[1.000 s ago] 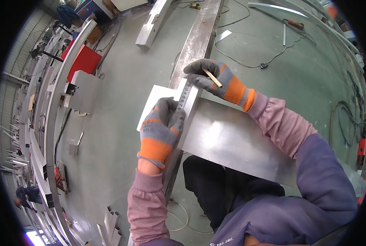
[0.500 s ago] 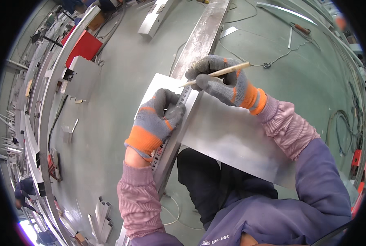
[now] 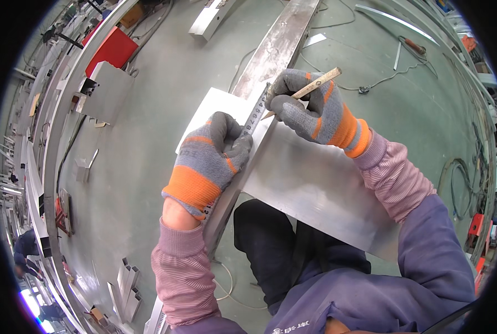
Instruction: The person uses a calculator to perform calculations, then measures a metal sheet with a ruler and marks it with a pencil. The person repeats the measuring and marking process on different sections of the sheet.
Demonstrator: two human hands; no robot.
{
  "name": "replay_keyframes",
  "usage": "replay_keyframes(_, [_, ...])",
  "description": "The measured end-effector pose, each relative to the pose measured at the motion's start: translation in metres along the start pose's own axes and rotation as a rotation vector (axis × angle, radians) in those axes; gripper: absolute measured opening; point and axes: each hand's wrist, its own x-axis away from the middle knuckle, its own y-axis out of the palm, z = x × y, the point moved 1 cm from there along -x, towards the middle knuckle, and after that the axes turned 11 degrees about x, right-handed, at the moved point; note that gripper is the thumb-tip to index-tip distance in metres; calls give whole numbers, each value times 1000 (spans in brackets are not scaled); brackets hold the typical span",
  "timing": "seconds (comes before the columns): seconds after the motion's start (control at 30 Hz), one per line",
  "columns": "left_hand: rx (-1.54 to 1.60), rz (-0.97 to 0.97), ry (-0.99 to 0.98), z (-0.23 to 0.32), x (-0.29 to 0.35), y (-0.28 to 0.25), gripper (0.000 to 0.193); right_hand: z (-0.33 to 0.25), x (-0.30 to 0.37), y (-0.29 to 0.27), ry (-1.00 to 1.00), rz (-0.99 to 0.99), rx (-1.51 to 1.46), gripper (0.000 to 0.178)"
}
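My left hand [image 3: 209, 156], in a grey and orange work glove, pinches a metal measuring tape [image 3: 254, 118] with black numbers. The tape lies lengthwise along a long metal beam [image 3: 276, 47], and part of it is hidden under my left hand and wrist. In my gloved right hand [image 3: 307, 106] a pale wooden pencil [image 3: 322, 81] is gripped, tip pointing down and left near the tape's right edge. A smooth metal sheet [image 3: 315, 178] sticks out from the beam on the right, over my legs. On the left, a bright white sheet [image 3: 209, 114] projects beside my left hand.
Grey floor surrounds the beam. A metal profile [image 3: 210, 21] lies ahead, a red box [image 3: 112, 51] stands at the left, and cut profiles [image 3: 126, 289] lie lower left. A cable [image 3: 364, 89] crosses the floor at right. A person [image 3: 25, 253] is at far left.
My right hand has shifted slightly, moving the pencil tip from the tape's left side to its right edge. More tape numbers show between my hands. My left hand still pinches the tape.
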Motion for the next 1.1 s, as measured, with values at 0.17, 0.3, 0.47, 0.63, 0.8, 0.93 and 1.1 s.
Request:
replay_keyframes(0.17, [-12,-3,-15,5,0,-2,21,8,-1,6,-69,31,-25,16])
replay_keyframes(0.3, [-46,0,22,2,-1,-1,21,6,0,5,10,10,-2,14])
replay_keyframes(0.47, [-82,4,45,1,0,-3,24,-2,0,1,46,-30,35,17])
replay_keyframes(0.63, [-70,-3,-4,-1,-2,-2,26,1,-1,3,5,-13,28,17])
replay_keyframes(0.8, [-78,-9,30,-5,-2,-2,26,1,-1,2,12,-16,28,18])
replay_keyframes(0.93, [-73,-2,31,-4,-2,-3,26,-2,-2,2,19,-36,14,17])
replay_keyframes(1.1, [-125,-11,51,-1,-1,-4,26,1,-1,2,-6,-45,22,17])
